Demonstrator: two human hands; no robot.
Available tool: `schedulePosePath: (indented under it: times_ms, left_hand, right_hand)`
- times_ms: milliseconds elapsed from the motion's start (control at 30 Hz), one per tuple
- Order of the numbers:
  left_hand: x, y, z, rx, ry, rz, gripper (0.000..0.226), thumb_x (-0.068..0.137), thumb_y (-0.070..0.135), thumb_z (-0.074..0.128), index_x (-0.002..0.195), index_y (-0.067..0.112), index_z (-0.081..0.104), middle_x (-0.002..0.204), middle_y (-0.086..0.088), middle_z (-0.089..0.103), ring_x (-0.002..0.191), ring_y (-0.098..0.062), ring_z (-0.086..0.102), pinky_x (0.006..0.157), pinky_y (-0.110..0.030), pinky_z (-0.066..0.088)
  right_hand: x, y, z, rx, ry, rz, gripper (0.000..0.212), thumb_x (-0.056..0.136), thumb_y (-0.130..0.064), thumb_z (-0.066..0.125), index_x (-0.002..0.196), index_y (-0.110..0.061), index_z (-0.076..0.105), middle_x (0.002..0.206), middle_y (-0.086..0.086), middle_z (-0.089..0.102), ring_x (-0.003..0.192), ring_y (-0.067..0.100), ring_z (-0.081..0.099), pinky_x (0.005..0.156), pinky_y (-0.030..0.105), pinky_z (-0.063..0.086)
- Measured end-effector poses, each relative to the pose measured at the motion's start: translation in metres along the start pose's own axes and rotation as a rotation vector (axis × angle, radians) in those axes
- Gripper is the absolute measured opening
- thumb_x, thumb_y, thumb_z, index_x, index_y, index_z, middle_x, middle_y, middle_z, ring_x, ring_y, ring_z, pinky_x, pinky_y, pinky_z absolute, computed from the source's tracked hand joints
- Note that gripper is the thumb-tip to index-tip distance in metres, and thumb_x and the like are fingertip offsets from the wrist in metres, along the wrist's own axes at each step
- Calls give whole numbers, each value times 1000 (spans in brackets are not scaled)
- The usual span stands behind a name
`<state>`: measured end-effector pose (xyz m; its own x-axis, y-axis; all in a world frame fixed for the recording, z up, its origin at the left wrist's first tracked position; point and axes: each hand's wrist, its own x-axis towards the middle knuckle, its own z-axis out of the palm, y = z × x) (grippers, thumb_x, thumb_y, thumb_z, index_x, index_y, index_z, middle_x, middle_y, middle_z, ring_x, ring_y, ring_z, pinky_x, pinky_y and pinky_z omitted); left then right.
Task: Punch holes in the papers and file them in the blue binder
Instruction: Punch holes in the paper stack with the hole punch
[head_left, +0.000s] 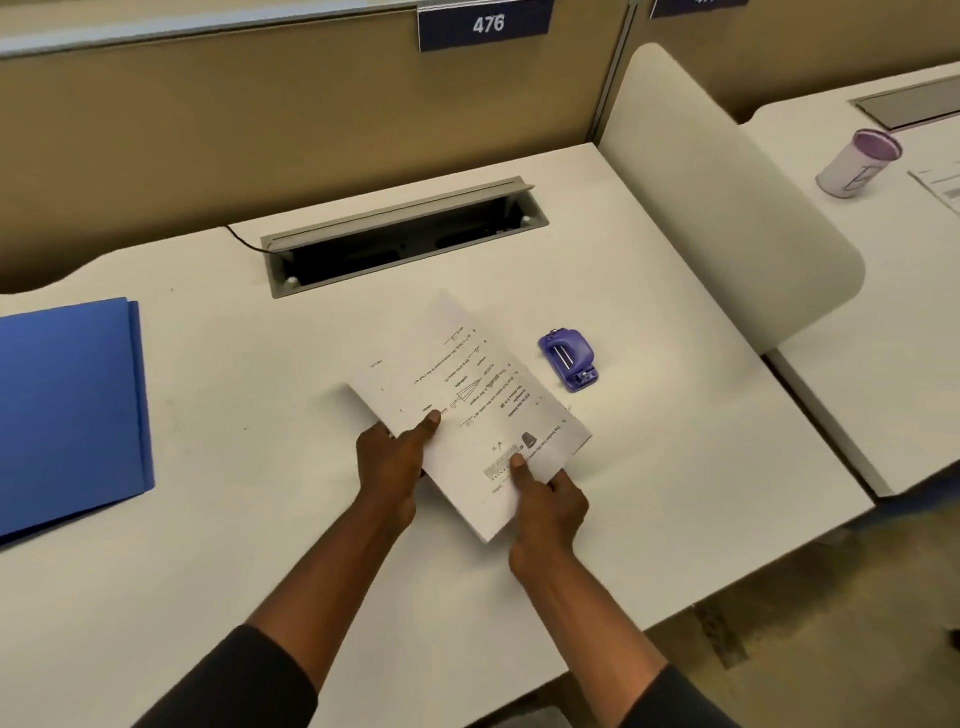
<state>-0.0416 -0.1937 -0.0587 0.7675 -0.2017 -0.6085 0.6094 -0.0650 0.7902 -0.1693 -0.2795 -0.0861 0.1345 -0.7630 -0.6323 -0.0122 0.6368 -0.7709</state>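
Note:
A stack of printed white papers (467, 410) is held tilted just above the middle of the white desk (260, 519). My left hand (395, 457) grips its left edge, thumb on top. My right hand (545, 504) pinches its near edge, thumb on the printed face. A small purple hole punch (569, 358) sits on the desk just right of the papers, untouched. The closed blue binder (67, 410) lies flat at the desk's left edge, well away from both hands.
An open grey cable tray (405, 234) is sunk into the desk behind the papers. A cream divider panel (727, 208) rises at the right; beyond it stands a purple-lidded cup (857, 163) on the neighbouring desk. A tan partition (285, 130) closes the back.

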Motion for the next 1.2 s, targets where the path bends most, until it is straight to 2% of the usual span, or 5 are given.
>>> schedulePosePath:
  times_ms: [233, 367, 767, 967, 1200]
  left_hand:
    - [25, -3, 36, 399, 95, 294, 28, 86, 25, 82, 111, 28, 70, 111, 4, 76, 109, -30, 72, 96, -47, 59]
    - [37, -8, 51, 463, 81, 324, 27, 81, 36, 79, 106, 38, 67, 108, 8, 77, 109, -31, 71, 96, -52, 59]
    - [45, -10, 82, 427, 116, 306, 32, 79, 32, 81, 109, 33, 71, 110, 9, 79, 107, -27, 73, 96, -51, 60]
    - [46, -13, 87, 434, 140, 326, 28, 84, 26, 83, 108, 32, 70, 107, 10, 78, 103, -25, 74, 94, -49, 61]
    - [47, -17, 95, 419, 143, 318, 28, 84, 26, 84, 107, 32, 69, 110, 6, 78, 108, -27, 72, 95, -47, 61]
  right_hand:
    - [18, -7, -5, -74, -45, 61, 26, 76, -3, 88, 93, -20, 79, 94, -6, 82, 95, 22, 77, 92, 51, 61]
    - [39, -26, -23, -64, -61, 40, 34, 81, 1, 83, 111, -15, 77, 101, -3, 81, 98, 22, 77, 91, 50, 62]
    - [100, -72, -50, -414, -112, -114, 29, 86, -15, 78, 110, -24, 65, 105, 3, 76, 85, 24, 77, 68, 36, 64]
    - [114, -96, -43, -1051, 123, -630, 41, 84, -46, 77, 115, -25, 60, 113, -3, 64, 108, 22, 62, 77, 33, 45]
    - [165, -136, -9, -1029, -258, -706, 62, 88, -34, 80, 142, -15, 57, 129, 7, 62, 109, 24, 66, 95, 43, 54]
